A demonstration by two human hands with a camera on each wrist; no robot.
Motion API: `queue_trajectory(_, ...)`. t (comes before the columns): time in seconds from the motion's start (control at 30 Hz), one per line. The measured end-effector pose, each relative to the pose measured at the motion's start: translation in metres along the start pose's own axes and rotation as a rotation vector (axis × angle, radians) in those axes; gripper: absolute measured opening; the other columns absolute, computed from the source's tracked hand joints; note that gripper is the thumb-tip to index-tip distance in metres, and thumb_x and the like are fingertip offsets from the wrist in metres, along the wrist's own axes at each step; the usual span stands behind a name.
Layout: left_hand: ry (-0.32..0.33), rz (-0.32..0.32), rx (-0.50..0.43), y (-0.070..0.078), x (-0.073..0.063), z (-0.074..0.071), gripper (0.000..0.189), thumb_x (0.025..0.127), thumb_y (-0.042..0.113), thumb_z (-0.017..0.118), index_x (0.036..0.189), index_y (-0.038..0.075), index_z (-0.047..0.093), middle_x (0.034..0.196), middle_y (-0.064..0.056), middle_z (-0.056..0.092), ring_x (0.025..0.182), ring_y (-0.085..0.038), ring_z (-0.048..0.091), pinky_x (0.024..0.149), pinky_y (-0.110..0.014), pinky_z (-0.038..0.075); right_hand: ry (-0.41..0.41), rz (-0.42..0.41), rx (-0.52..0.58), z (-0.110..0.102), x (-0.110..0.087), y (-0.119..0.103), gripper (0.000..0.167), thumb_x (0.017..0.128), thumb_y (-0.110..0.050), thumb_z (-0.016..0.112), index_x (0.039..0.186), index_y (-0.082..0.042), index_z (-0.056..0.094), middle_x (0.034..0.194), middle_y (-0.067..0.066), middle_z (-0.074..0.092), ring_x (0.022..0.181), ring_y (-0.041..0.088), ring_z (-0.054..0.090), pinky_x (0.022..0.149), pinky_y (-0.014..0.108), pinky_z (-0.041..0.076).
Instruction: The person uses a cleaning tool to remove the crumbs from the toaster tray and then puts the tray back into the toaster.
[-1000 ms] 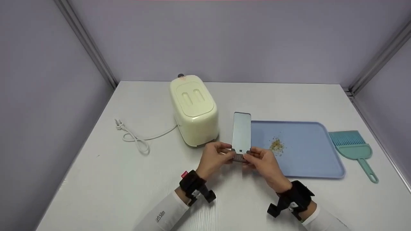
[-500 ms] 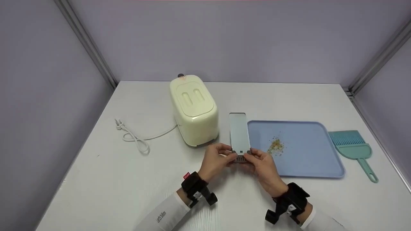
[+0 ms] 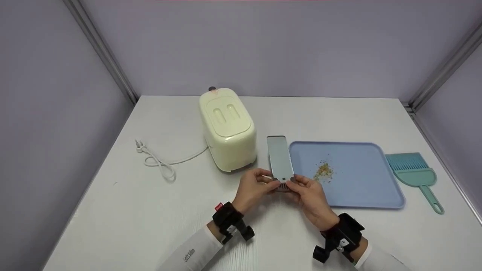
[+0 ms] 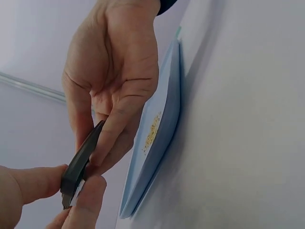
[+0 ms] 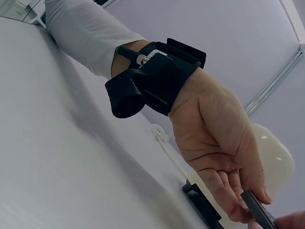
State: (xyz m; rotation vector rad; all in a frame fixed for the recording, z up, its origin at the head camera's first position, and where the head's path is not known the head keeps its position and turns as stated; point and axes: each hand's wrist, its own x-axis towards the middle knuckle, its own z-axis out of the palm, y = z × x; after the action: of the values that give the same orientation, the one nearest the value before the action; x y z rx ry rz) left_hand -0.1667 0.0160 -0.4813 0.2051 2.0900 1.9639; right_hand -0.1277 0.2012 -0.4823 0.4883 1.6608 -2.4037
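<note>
A narrow silver crumb tray (image 3: 280, 158) with a dark slotted handle end is held between both hands, its long flat part pointing away from me. My left hand (image 3: 253, 190) pinches the left side of the handle end between thumb and fingers. On the other side my right hand (image 3: 311, 201) pinches it the same way. In the left wrist view the dark handle edge (image 4: 80, 162) shows edge-on between the fingers. The cream toaster (image 3: 228, 131), its lid on top, stands just left of and beyond the hands. In the right wrist view the crumb tray's far part is out of frame.
To the right lies a blue tray (image 3: 361, 180) with a small pile of crumbs (image 3: 324, 171). A teal brush and dustpan set (image 3: 416, 176) rests at its right side. The toaster's white cord and plug (image 3: 160, 164) lie on the white table's left part.
The crumb tray's far end has swung left and come slightly nearer, off the blue tray's left edge. Both hands keep their pinch and have shifted only a little.
</note>
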Motion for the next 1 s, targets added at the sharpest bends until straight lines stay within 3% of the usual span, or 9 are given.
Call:
queue_trajectory(0.13,0.015,0.02,-0.021,0.001,0.001,-0.01,0.04,0.088,0.008,0.079,0.12,-0.011,0.064,0.104,-0.024,0.076,0.086,-0.029,0.077,0.076,-0.034,0.065,0.006,0.011,-0.026,-0.003,-0.002,-0.001,0.049,0.102,0.001,0.057,0.145,0.013,0.036,0.109,0.003,0.063,0.086,0.006,0.071,0.074,0.017,0.059)
queue_trajectory(0.3,0.08,0.087,0.064,0.006,-0.001,-0.026,0.042,0.09,0.011,0.078,0.123,-0.009,0.064,0.108,-0.022,0.075,0.088,-0.03,0.075,0.076,-0.03,0.063,-0.021,0.047,-0.066,-0.01,-0.009,0.002,0.053,0.103,0.001,0.055,0.149,0.011,0.032,0.11,0.004,0.066,0.089,0.008,0.071,0.079,0.02,0.06)
queue_trajectory(0.5,0.138,0.232,0.203,0.021,-0.006,-0.046,0.033,0.091,0.013,0.077,0.118,-0.003,0.068,0.111,-0.021,0.075,0.095,-0.029,0.074,0.081,-0.024,0.061,-0.118,0.097,-0.076,-0.013,-0.018,0.008,0.06,0.103,-0.003,0.059,0.15,0.011,0.025,0.109,0.005,0.065,0.092,0.008,0.07,0.082,0.022,0.06)
queue_trajectory(0.73,0.196,0.413,0.333,0.05,-0.014,-0.066,0.027,0.09,0.008,0.078,0.112,-0.004,0.069,0.113,-0.02,0.075,0.099,-0.03,0.075,0.083,-0.032,0.063,-0.172,0.143,-0.115,-0.013,-0.027,0.013,0.072,0.101,-0.006,0.063,0.154,0.015,0.019,0.111,0.005,0.063,0.093,0.008,0.069,0.086,0.023,0.061)
queue_trajectory(1.0,0.278,0.674,0.64,0.084,-0.011,-0.083,0.027,0.089,0.014,0.081,0.112,0.003,0.072,0.113,-0.011,0.077,0.105,-0.028,0.072,0.092,-0.039,0.059,-0.21,0.157,-0.167,-0.008,-0.034,0.021,0.072,0.099,-0.008,0.066,0.152,0.017,0.023,0.121,0.01,0.06,0.098,0.01,0.069,0.085,0.024,0.061)
